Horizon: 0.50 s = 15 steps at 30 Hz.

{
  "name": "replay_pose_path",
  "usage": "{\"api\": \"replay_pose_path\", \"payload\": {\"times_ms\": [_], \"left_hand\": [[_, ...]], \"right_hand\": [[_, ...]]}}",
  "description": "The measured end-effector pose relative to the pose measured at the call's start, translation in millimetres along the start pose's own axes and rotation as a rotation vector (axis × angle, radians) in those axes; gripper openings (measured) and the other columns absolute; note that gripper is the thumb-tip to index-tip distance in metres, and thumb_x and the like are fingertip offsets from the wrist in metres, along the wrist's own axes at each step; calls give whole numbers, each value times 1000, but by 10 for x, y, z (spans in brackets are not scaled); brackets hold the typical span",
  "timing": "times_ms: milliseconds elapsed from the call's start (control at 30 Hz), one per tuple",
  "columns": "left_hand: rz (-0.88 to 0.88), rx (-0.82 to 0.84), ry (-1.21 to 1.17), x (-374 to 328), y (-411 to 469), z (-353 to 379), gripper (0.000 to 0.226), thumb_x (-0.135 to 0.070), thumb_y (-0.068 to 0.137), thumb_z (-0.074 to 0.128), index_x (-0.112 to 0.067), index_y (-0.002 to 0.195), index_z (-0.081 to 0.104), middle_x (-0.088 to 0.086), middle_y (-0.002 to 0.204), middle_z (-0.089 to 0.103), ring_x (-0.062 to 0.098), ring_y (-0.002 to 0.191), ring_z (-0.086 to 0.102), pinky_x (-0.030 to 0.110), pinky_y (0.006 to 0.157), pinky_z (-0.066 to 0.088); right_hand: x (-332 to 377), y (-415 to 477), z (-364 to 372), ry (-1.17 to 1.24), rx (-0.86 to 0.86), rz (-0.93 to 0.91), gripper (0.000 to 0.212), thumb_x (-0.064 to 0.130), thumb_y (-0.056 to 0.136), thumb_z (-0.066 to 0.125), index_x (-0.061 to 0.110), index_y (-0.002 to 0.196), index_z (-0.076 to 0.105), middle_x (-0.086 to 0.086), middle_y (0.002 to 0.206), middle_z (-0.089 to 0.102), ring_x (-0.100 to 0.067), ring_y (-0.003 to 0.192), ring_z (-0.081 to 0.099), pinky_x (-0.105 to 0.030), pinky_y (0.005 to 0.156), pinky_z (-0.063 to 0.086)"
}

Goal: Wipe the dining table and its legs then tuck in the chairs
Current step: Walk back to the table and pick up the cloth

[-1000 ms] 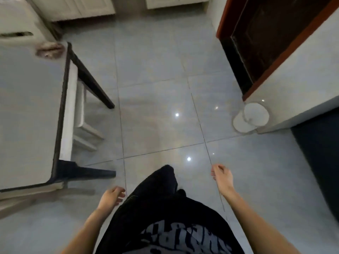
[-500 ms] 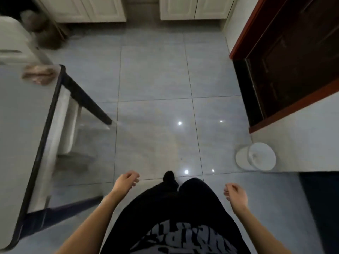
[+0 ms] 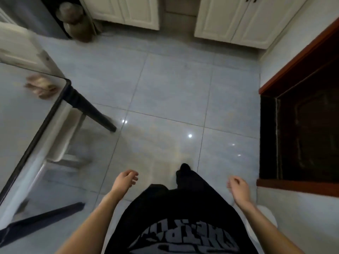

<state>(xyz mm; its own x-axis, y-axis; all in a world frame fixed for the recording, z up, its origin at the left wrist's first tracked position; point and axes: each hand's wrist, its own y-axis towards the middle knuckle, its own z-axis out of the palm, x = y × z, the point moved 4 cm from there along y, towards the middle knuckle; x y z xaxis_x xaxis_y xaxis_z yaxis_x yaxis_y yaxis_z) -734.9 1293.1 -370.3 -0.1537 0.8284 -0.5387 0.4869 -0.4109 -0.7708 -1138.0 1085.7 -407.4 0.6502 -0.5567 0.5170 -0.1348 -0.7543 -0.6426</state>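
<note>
- Walking view is shifting forward since the earlier frames: dining table [image 3: 22, 116] is sliding toward the near left, white cabinets [image 3: 238, 21] are coming fuller into view on the far side, and round white object [image 3: 268, 214] is dropping from mid right to near right, now partly behind the right forearm.
- Left hand [image 3: 124, 180] is hanging over the tiled floor [image 3: 174, 85] near centre, fingers loosely curled, holding nothing, apart from the table.
- Right hand [image 3: 238, 187] is hanging at near right, fingers loosely curled too, empty.
- Both hands are staying empty, same as before.
- Dining table is filling the left side, glossy grey top with a dark rim.
- Crumpled brownish cloth [image 3: 41, 86] is lying on the table top by its far right corner, blurred.
- Far table leg [image 3: 91, 110], dark, is slanting from that corner down to the floor; near table leg [image 3: 47, 216] is slanting out at near left.
- White chair [image 3: 66, 132] is showing under the table's right edge between the two legs, blurred; cannot tell how far in it is sitting.
- Dark wooden door [image 3: 302, 136] with a reddish frame is standing at right.
- Brown rounded object [image 3: 77, 24] is sitting on the floor at far left beside the cabinets, too blurred to name.
- Black printed shirt [image 3: 183, 228] and one black-clad foot [image 3: 185, 171] are showing between the arms.
</note>
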Motion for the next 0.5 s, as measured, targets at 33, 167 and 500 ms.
{"api": "replay_pose_path", "payload": {"times_ms": [33, 167, 500], "left_hand": [[-32, -31, -41, -42, 14, -12, 23, -15, 95, 47, -8, 83, 65, 11, 78, 64, 26, 71, 56, 30, 65, 41], [-100, -161, -189, -201, 47, -44, 23, -11, 95, 46, -7, 85, 66, 12, 79, 64, 25, 67, 55, 30, 63, 41], [-252, -335, -453, -417, 400, -264, 24, -10, 96, 44, -6, 85, 65, 13, 79, 64, 26, 65, 55, 31, 60, 40]], "right_hand": [[260, 194, -9, -25, 28, -42, 20, 13, 92, 56, 17, 73, 63, -15, 80, 69, -32, 77, 66, -48, 80, 54], [1477, 714, 111, -85, 139, -199, 16, 12, 93, 57, 13, 79, 65, -16, 76, 68, -29, 73, 63, -42, 75, 51], [3354, 1260, 1199, -246, 385, -390, 20, 9, 92, 56, 14, 74, 64, -13, 74, 66, -21, 66, 63, -33, 69, 47]]}}
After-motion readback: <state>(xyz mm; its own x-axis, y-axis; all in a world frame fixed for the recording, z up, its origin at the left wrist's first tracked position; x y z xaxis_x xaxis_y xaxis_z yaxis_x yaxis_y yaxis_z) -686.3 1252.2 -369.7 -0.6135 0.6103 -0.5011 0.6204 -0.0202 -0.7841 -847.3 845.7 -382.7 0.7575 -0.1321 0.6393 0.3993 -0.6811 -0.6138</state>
